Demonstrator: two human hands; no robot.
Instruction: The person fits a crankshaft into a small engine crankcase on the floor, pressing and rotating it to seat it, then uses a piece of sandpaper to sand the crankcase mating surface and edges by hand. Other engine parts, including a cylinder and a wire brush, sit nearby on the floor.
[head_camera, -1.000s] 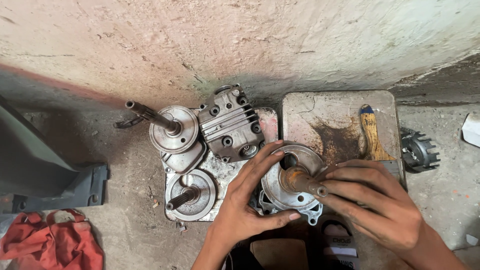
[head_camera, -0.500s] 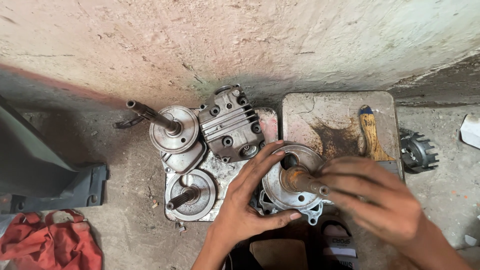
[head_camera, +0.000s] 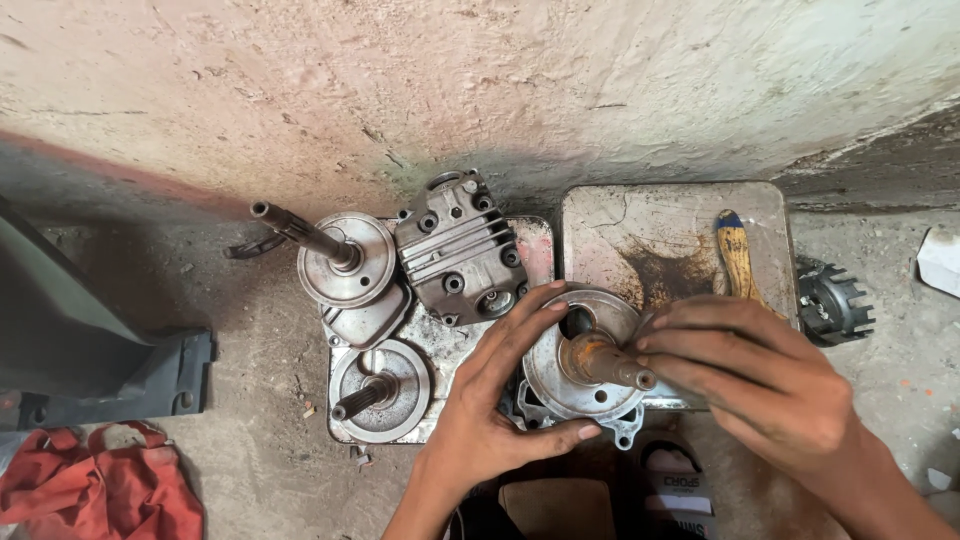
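Cupping a greasy round metal disc, left hand steadies; right hand grip clamps its rusty shaft.

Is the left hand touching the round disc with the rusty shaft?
Touching. The head view shows the left hand cupping the disc: fingers lie against its upper-left rim and the thumb presses its lower edge. The right hand fingertips meet the rusty shaft.
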